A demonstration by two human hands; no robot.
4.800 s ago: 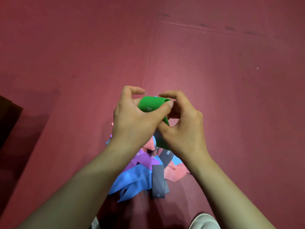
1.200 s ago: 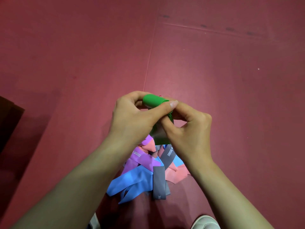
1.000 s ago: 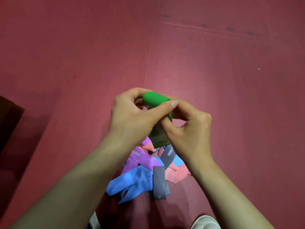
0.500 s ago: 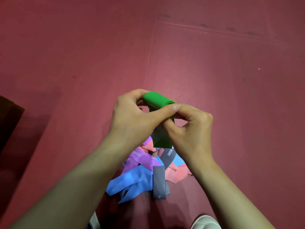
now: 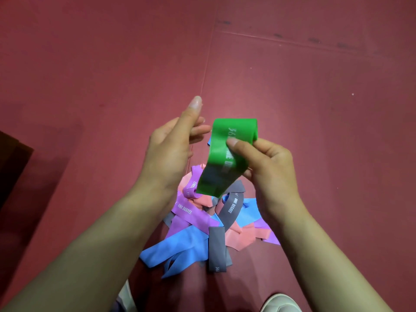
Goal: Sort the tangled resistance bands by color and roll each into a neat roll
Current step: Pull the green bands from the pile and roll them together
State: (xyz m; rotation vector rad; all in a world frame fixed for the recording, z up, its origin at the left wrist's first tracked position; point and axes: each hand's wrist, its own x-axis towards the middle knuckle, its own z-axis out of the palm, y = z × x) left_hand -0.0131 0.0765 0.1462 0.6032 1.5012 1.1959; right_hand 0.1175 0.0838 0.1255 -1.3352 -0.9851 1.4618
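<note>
Green band [image 5: 226, 161] between right fingers [image 5: 239, 145]

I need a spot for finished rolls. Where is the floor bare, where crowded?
Bare floor lies beyond the left hand and right of the right hand. It is crowded nearer, where the pile lies below the green band.

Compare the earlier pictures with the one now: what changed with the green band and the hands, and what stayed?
The green band, earlier a tight roll pinched by both hands, has come unrolled and hangs as a loose strip. The left hand has let go and drawn away leftward, fingers straight. The right hand alone pinches it. The pile of other bands lies as before.
</note>
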